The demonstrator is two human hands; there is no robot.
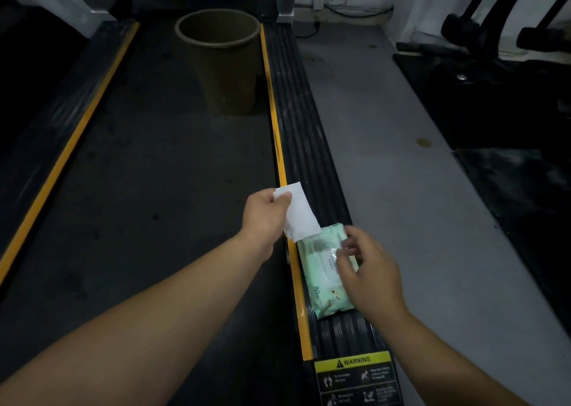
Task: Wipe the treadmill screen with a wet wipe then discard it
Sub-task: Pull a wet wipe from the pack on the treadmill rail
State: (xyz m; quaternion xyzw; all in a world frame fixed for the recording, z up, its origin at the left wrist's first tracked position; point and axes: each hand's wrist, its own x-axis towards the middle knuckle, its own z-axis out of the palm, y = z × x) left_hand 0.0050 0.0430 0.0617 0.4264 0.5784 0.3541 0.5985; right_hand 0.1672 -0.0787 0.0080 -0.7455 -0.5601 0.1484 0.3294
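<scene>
My left hand (264, 217) pinches a white wet wipe (301, 217) that hangs down over the far end of a pale green pack of wipes (324, 282). The pack lies flat on the treadmill's right side rail (306, 146). My right hand (367, 269) hovers over the pack's lid area, fingers loosely curled and touching its top. The treadmill screen is out of view.
A brown waste bin (222, 62) stands on the dark treadmill belt (154, 174) at the far end. Yellow strips edge the belt. A warning sticker (355, 378) marks the near rail. Grey floor (401, 158) lies to the right, with black gym equipment (500, 65) beyond.
</scene>
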